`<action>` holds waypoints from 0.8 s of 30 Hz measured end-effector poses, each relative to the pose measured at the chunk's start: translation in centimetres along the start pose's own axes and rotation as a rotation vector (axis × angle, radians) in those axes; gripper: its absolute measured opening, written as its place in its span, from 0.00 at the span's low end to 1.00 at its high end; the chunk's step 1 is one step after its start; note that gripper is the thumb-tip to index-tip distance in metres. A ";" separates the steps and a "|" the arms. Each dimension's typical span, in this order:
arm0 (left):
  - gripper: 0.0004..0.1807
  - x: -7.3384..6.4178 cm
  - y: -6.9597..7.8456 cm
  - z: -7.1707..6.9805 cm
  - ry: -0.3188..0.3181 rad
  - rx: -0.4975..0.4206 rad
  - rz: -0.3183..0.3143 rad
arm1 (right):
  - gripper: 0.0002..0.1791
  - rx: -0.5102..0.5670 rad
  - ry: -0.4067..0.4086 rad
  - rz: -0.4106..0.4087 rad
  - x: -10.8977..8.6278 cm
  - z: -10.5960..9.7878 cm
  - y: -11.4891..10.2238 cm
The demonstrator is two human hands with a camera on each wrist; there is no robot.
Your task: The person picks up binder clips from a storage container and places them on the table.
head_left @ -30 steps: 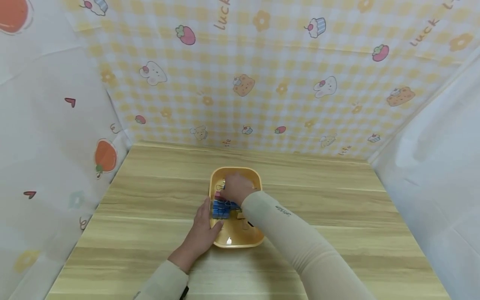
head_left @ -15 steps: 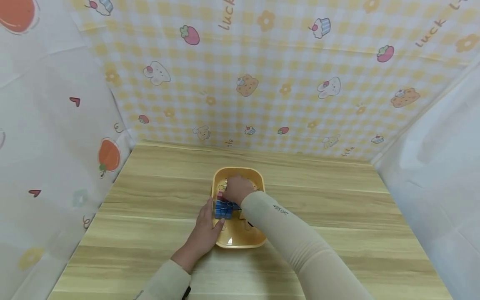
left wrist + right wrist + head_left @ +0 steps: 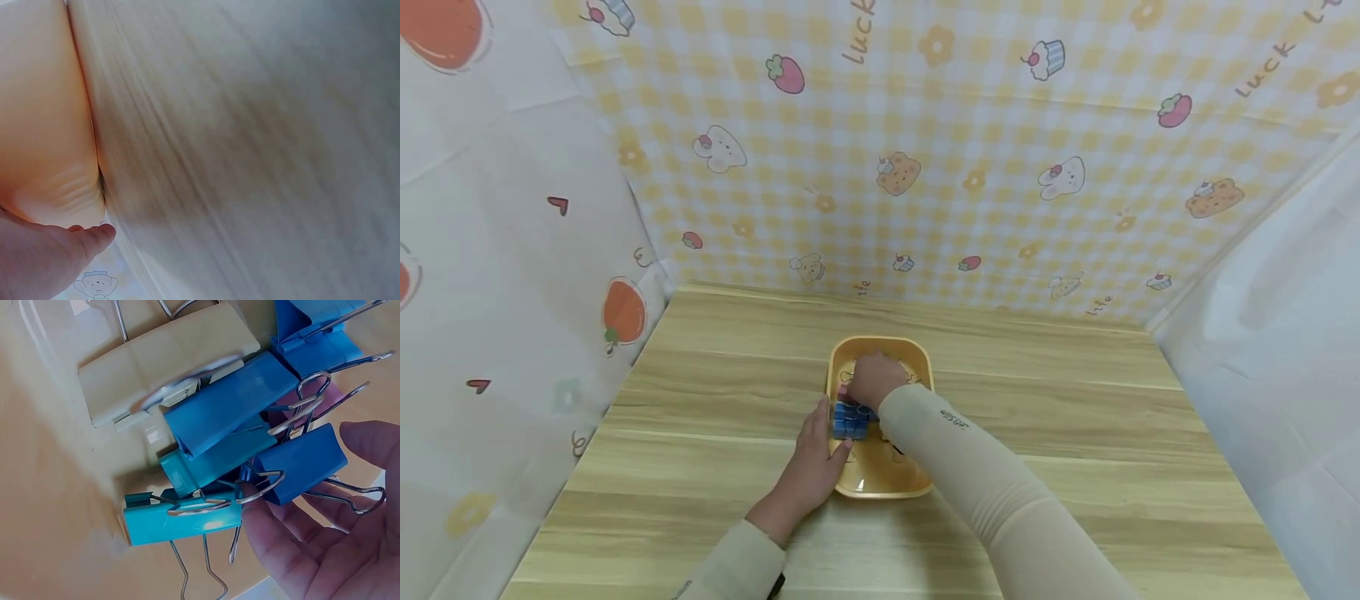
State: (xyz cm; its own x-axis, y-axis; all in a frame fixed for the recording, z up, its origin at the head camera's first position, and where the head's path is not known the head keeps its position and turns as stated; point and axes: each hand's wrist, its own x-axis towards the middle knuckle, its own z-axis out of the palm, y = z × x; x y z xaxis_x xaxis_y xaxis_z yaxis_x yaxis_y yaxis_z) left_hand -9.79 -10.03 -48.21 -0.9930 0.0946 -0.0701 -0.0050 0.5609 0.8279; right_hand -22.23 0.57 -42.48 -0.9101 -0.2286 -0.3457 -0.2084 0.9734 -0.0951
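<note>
Head view, yellow tray (image 3: 883, 483): stands on the wood-grain tabletop (image 3: 1045, 400), with binder clips (image 3: 850, 427) inside, toward its left wall.
Left grip (image 3: 808, 471), head view: holds the left wall, with fingers along the outside and thumb over the rim.
Right grip (image 3: 877, 379), head view: reaches down into the tray, with fingertips hidden.
Checked cloth (image 3: 925, 125), head view: hangs behind the tabletop.
Left wrist view, Left grip: touches the tray's outer wall with the fingers; blurred tabletop beyond.
Right wrist view, Right grip: grasps a dark-blue clip (image 3: 303, 465), with fingers curled behind and thumb at the right end.
Teal clip (image 3: 184, 520), right wrist view: lies just beside the forefinger.
Cream clip (image 3: 162, 369), right wrist view: lies farther off, near another blue clip (image 3: 228, 403).
Purple clip (image 3: 325, 400), right wrist view: partly hidden behind wire handles.
</note>
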 end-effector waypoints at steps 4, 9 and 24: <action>0.40 0.0 0.0 0.0 0.003 -0.006 0.004 | 0.18 -0.036 0.023 0.005 0.4 0.4 0.0; 0.39 0.1 0.0 0.0 0.011 -0.011 0.000 | 0.17 -0.039 0.030 0.017 0.6 0.4 0.0; 0.39 0.0 -0.1 0.1 0.026 -0.008 -0.010 | 0.16 0.010 0.013 0.026 0.2 -0.1 -0.1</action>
State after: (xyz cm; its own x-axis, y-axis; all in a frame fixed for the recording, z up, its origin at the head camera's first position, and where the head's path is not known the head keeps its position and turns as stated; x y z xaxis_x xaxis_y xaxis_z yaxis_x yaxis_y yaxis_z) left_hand -9.77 -10.02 -48.34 -0.9957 0.0674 -0.0636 -0.0155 0.5554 0.8315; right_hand -22.38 0.41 -42.44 -0.9197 -0.2030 -0.3360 -0.1813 0.9788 -0.0952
